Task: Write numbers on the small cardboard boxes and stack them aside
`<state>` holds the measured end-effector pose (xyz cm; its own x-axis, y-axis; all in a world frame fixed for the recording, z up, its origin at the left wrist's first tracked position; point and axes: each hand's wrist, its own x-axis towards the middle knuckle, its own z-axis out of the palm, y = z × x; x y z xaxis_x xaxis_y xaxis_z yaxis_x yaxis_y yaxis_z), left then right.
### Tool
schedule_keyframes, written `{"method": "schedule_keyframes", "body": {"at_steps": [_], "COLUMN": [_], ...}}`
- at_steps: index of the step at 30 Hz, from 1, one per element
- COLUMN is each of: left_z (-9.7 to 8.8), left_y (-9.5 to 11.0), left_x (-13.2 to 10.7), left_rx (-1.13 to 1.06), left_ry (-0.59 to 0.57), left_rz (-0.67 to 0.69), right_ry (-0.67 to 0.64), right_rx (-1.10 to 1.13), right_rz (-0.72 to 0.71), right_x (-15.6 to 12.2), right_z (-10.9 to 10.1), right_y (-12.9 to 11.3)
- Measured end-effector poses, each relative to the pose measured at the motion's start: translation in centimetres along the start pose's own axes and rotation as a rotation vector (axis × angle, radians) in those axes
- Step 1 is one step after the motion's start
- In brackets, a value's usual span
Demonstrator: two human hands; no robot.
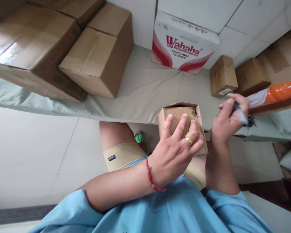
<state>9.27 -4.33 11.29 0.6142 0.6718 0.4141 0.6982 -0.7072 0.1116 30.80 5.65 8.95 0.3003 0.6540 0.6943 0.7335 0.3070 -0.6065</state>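
A small brown cardboard box (177, 111) leans at the near edge of the covered surface, its upper right corner torn into a ragged hole. My left hand (177, 145) presses over its face with fingers spread, a gold ring on one of them; the thumb is hidden. To the right of the box, my right hand (226, 118) is raised with its fingers closed around a slim grey tool (241, 114). Motion blurs that tool, so its exact kind does not show. It is apart from the box.
Large cardboard boxes (92, 55) stand at the left. A white and red water carton (184, 45) is against the wall, with smaller boxes (223, 76) to its right. An orange and white object (278, 94) juts in beside my right hand. Below is the tiled floor (34, 145).
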Motion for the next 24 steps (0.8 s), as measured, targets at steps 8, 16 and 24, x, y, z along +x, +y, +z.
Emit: {"method": "schedule_keyframes", "body": {"at_steps": [8,16,24], "left_z": [0.2,-0.1,-0.2], "left_y": [0.1,-0.1,-0.6], "left_x": [-0.1,0.1,0.3], "left_rx": [0.013,0.002,-0.061], "left_ry": [0.028,0.029,0.069], "left_rz": [-0.008,-0.007,-0.023], "right_ry": [-0.641,-0.442,-0.377], "right_rx": [-0.548,-0.313,0.401], "right_rz": [0.115,0.348,0.47], "right_x": [-0.4,-0.8,-12.5], "right_z": [1.9,1.4,-5.7], "right_y": [12.7,14.4,4.2]}}
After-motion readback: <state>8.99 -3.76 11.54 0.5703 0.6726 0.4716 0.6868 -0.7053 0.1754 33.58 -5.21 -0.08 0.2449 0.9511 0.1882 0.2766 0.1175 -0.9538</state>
